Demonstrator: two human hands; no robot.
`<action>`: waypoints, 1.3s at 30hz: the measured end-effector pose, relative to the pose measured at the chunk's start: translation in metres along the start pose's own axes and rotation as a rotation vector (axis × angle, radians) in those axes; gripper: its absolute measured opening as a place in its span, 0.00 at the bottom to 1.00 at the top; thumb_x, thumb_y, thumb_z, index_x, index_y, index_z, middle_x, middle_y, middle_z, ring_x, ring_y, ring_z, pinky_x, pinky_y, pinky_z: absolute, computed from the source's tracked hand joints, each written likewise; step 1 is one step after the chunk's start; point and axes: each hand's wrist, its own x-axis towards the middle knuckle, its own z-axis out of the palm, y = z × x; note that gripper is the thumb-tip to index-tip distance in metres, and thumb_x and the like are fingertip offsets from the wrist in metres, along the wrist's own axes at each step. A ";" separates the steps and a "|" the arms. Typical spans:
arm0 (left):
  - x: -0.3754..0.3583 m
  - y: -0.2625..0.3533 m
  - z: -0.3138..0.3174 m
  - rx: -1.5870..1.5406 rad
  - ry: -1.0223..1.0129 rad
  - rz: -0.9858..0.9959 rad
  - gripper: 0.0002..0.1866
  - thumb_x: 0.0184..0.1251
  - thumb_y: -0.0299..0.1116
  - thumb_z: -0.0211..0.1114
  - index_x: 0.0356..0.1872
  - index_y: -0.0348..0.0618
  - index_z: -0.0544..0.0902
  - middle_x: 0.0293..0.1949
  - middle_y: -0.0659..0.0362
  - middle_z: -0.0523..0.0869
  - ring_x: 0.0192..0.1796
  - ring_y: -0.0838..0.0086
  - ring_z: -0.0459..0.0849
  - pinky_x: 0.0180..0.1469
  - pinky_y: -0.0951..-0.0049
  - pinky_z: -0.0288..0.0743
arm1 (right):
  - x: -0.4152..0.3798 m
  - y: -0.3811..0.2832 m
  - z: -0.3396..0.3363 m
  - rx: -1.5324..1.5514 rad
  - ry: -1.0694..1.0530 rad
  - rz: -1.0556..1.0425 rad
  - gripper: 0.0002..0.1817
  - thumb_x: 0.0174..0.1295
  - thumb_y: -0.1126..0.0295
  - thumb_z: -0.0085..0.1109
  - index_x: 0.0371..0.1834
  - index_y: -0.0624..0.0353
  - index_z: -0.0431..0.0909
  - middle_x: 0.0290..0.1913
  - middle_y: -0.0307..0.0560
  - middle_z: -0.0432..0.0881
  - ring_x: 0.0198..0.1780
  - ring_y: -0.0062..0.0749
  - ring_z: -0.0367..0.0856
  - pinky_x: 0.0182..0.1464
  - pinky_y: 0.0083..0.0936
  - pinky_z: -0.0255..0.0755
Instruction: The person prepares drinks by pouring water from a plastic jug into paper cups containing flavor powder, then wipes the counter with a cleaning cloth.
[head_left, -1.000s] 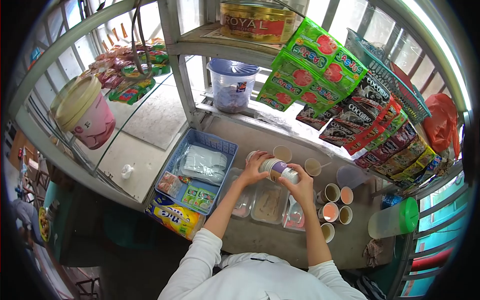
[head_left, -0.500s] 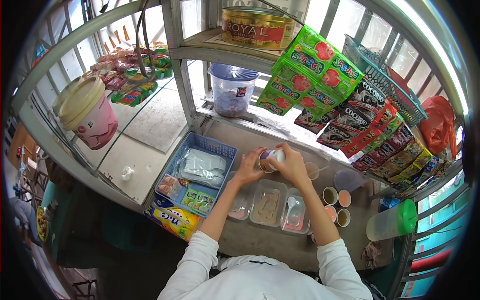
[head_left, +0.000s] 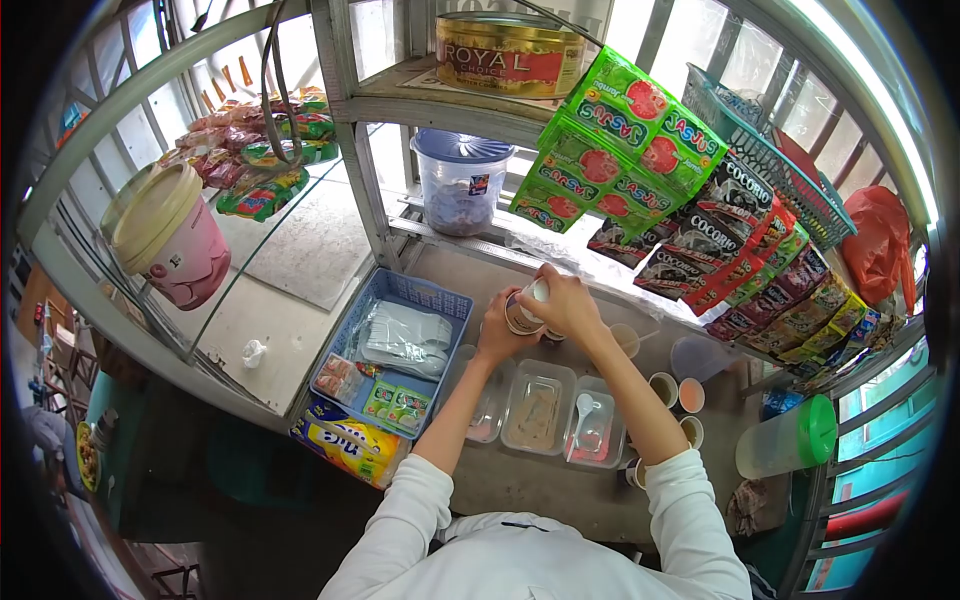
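In the middle of the counter my left hand [head_left: 500, 335] is wrapped round a printed paper cup [head_left: 521, 318], which is tilted. My right hand [head_left: 570, 308] closes over the cup's upper end, its fingers on a white round piece [head_left: 538, 290]; whether this is part of the same cup or another one, I cannot tell. Just below the hands lie clear plastic tubs: one holds a brownish content [head_left: 534, 408], another a white spoon [head_left: 583, 410] and something pink. Right of my right forearm stand several filled paper cups [head_left: 690, 396], partly hidden by the arm.
A blue basket [head_left: 460, 300] with wrapped white spoons [head_left: 405, 335] and sachets sits left, beside a yellow packet [head_left: 345, 440]. Drink sachets [head_left: 640, 130] hang overhead. A lidded blue tub [head_left: 462, 190] stands behind, a green-lidded pitcher [head_left: 780, 445] right, and a round tin [head_left: 510, 55] on the shelf.
Both hands have shifted slightly left with the paper cup, which has turned more upright. My right hand has moved up over its upper end, and my right forearm now covers some filled cups.
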 end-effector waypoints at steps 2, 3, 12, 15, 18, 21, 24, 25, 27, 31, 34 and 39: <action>0.000 -0.003 -0.001 0.006 -0.005 0.006 0.44 0.31 0.39 0.81 0.55 0.40 0.70 0.48 0.48 0.80 0.52 0.54 0.79 0.53 0.59 0.74 | 0.003 0.004 0.004 0.010 -0.010 -0.031 0.30 0.50 0.45 0.61 0.44 0.62 0.76 0.35 0.63 0.83 0.39 0.56 0.83 0.46 0.43 0.75; 0.000 -0.006 -0.002 -0.010 -0.007 -0.007 0.44 0.31 0.39 0.81 0.55 0.40 0.70 0.48 0.48 0.80 0.52 0.54 0.79 0.53 0.59 0.74 | 0.004 0.002 0.004 0.011 -0.019 -0.045 0.30 0.50 0.46 0.61 0.44 0.62 0.75 0.34 0.63 0.83 0.40 0.57 0.83 0.46 0.44 0.75; 0.008 -0.007 -0.004 -0.092 0.011 -0.045 0.43 0.30 0.39 0.81 0.54 0.39 0.71 0.47 0.48 0.81 0.50 0.54 0.81 0.51 0.60 0.76 | 0.024 0.005 0.000 0.005 -0.115 -0.174 0.27 0.47 0.48 0.59 0.44 0.59 0.77 0.33 0.61 0.83 0.39 0.55 0.83 0.46 0.43 0.76; 0.008 -0.009 -0.005 -0.092 0.001 -0.054 0.43 0.30 0.39 0.81 0.54 0.39 0.72 0.47 0.49 0.82 0.49 0.57 0.83 0.50 0.62 0.77 | 0.027 0.002 -0.005 -0.023 -0.159 -0.182 0.27 0.47 0.48 0.60 0.43 0.58 0.77 0.33 0.59 0.83 0.38 0.54 0.83 0.45 0.42 0.76; 0.008 -0.006 -0.008 -0.024 0.027 -0.041 0.43 0.30 0.39 0.82 0.54 0.39 0.72 0.46 0.49 0.83 0.48 0.60 0.83 0.49 0.64 0.77 | 0.030 0.001 -0.006 0.005 -0.149 -0.246 0.26 0.46 0.48 0.60 0.42 0.57 0.78 0.31 0.58 0.83 0.35 0.53 0.83 0.42 0.42 0.76; 0.008 -0.005 -0.005 0.006 0.075 -0.059 0.44 0.29 0.41 0.82 0.54 0.37 0.71 0.47 0.47 0.81 0.50 0.56 0.82 0.50 0.61 0.77 | 0.027 0.006 -0.001 -0.048 -0.024 -0.252 0.27 0.45 0.48 0.62 0.45 0.54 0.77 0.33 0.54 0.83 0.37 0.50 0.83 0.42 0.41 0.76; 0.003 -0.012 0.004 0.005 0.154 -0.098 0.47 0.28 0.42 0.83 0.56 0.37 0.71 0.48 0.46 0.81 0.51 0.55 0.82 0.50 0.61 0.77 | 0.005 -0.007 0.022 0.093 0.442 -0.170 0.31 0.43 0.51 0.66 0.51 0.51 0.73 0.37 0.51 0.82 0.41 0.48 0.82 0.44 0.39 0.75; 0.003 -0.018 0.006 0.016 0.187 -0.099 0.47 0.28 0.42 0.83 0.56 0.37 0.70 0.48 0.46 0.81 0.51 0.55 0.82 0.50 0.61 0.76 | 0.001 -0.008 0.032 0.116 0.537 -0.127 0.34 0.42 0.57 0.71 0.55 0.49 0.68 0.42 0.48 0.82 0.47 0.44 0.81 0.49 0.36 0.74; 0.004 -0.026 0.006 0.042 0.224 -0.062 0.48 0.28 0.42 0.83 0.57 0.37 0.70 0.49 0.46 0.81 0.51 0.56 0.82 0.51 0.62 0.76 | 0.004 -0.015 0.052 0.572 0.582 -0.072 0.36 0.42 0.60 0.74 0.56 0.50 0.68 0.43 0.47 0.82 0.48 0.40 0.81 0.51 0.34 0.73; 0.004 -0.024 0.003 -0.043 0.167 -0.038 0.46 0.28 0.41 0.83 0.56 0.37 0.72 0.49 0.47 0.82 0.51 0.57 0.82 0.51 0.63 0.76 | 0.021 -0.008 0.077 0.762 0.570 -0.002 0.31 0.41 0.66 0.75 0.50 0.54 0.72 0.42 0.45 0.82 0.46 0.33 0.81 0.51 0.31 0.72; 0.009 -0.020 -0.006 -0.097 0.102 -0.099 0.44 0.28 0.40 0.83 0.54 0.38 0.73 0.47 0.47 0.82 0.50 0.57 0.83 0.51 0.64 0.77 | 0.030 -0.004 0.081 0.747 0.518 -0.063 0.24 0.41 0.69 0.74 0.43 0.58 0.74 0.39 0.43 0.82 0.42 0.29 0.81 0.49 0.28 0.73; 0.011 -0.015 -0.009 -0.135 0.042 -0.147 0.43 0.28 0.39 0.83 0.54 0.39 0.74 0.46 0.49 0.83 0.48 0.59 0.84 0.49 0.65 0.77 | 0.038 0.011 0.083 0.840 0.422 -0.125 0.23 0.41 0.72 0.72 0.42 0.59 0.75 0.37 0.41 0.81 0.41 0.24 0.80 0.47 0.23 0.73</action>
